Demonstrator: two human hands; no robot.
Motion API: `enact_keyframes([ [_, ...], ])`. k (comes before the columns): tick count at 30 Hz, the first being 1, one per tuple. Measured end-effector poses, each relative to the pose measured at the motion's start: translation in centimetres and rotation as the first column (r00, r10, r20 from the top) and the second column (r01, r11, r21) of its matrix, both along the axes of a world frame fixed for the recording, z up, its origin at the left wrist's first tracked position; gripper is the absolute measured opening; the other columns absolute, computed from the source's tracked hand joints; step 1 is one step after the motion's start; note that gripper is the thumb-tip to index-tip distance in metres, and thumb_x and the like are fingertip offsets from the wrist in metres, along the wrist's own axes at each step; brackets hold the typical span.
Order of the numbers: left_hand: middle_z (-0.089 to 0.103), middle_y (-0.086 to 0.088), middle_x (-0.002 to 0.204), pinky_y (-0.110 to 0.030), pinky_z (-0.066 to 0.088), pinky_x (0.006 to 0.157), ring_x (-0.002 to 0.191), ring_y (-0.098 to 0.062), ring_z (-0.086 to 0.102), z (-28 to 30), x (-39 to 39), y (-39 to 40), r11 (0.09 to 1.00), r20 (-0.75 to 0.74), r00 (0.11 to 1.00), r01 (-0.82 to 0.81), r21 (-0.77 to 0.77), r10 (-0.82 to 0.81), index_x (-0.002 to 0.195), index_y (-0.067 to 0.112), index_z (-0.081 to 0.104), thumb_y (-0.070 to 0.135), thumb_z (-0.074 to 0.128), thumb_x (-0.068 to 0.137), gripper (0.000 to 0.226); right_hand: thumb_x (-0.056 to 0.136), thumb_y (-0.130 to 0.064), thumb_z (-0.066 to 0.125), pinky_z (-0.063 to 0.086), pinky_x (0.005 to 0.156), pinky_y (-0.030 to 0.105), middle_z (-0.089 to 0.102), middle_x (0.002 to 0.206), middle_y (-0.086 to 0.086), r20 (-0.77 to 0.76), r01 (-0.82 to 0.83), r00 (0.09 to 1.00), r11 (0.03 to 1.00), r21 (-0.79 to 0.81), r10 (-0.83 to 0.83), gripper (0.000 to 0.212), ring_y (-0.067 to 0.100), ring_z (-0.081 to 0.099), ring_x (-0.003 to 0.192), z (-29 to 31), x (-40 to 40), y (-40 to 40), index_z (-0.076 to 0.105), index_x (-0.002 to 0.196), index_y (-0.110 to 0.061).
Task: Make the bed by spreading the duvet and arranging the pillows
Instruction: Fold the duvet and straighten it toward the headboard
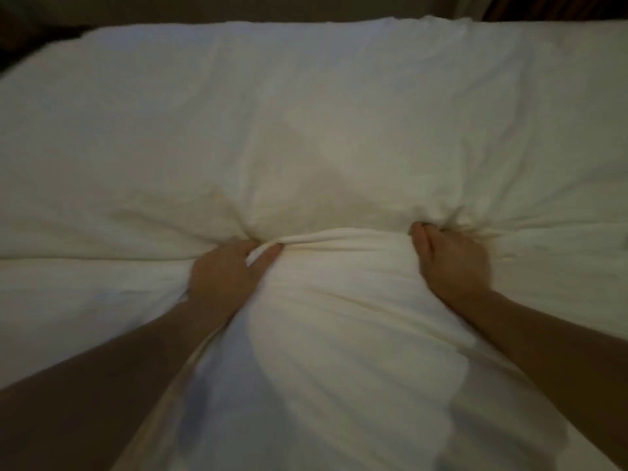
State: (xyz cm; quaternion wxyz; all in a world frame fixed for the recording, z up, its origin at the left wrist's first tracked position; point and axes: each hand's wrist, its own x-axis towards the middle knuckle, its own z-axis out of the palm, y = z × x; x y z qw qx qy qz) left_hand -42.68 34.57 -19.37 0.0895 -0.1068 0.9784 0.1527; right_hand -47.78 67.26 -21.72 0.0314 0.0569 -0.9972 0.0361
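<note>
Duvet (306, 130), white: lies across the bed from its near edge to its far edge, bunched into a ridge near the near edge; judged soft, bulky and light, unlikely to slip, best taken by a gathered fold or along a hem. Left hand (227, 270) pinches a fold of the cloth between thumb and fingers, while the right hand (448, 256) has its fingers curled into a bunched handful. No pillows or containers in view; dark surroundings beyond the bed's far edge.
</note>
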Motion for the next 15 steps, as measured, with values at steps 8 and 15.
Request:
enact_keyframes([
  [8, 0.057, -0.012, 0.133, -0.042, 0.036, 0.104, 0.124, -0.03, 0.051, 8.9, 20.4, -6.9, 0.991, -0.337, 0.939, 0.03, -0.132, -0.073, 0.138, 0.015, 0.052, 0.039, 0.057, 0.082, 0.061, 0.093, -0.041, 0.035, 0.04, 0.092, 0.048, 0.057, 0.116, 0.015, -0.096, -0.117, 0.99, 0.985, -0.127, 0.106, 0.047, 0.039, 0.052, 0.104, 5.8, 6.9, -4.4, 0.06, 0.117, -0.009],
  [15, 0.069, -0.012, 0.107, -0.036, 0.051, 0.08, 0.093, -0.03, 0.066, 6.9, 22.6, -12.6, 0.985, -0.193, 0.98, -0.081, -0.15, 0.051, 0.118, 0.013, 0.059, 0.03, 0.05, 0.082, 0.041, 0.09, -0.041, 0.056, 0.021, 0.117, 0.036, 0.051, 0.145, 0.004, -0.021, -0.682, 0.714, 0.688, -0.25, 0.7, 0.056, 0.021, 0.045, 0.134, 5.9, 14.5, -25.9, 0.05, 0.14, -0.016],
])
